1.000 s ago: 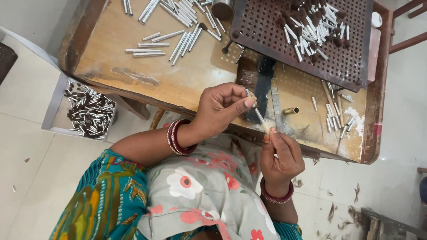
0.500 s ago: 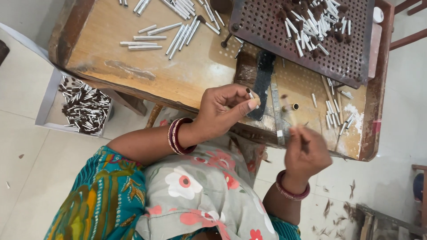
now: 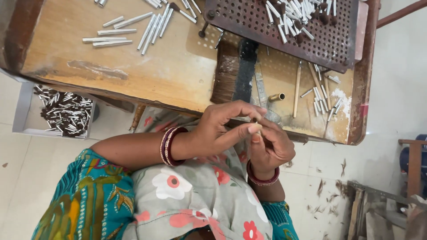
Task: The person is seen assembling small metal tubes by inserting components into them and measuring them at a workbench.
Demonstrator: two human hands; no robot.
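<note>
1. Head view: both hands now meet at the middle of the frame, where a second ago they were apart; I judge a fitting step is under way. My left hand [image 3: 218, 129] and right hand [image 3: 271, 149] pinch one small metal piece [image 3: 255, 129] between their fingertips, over the table [image 3: 155, 75] edge.
2. Counted: one brush [image 3: 233, 73], one perforated tray [image 3: 293, 26], one box of tubes [image 3: 62, 113] at left; loose tubes too many to count.
</note>
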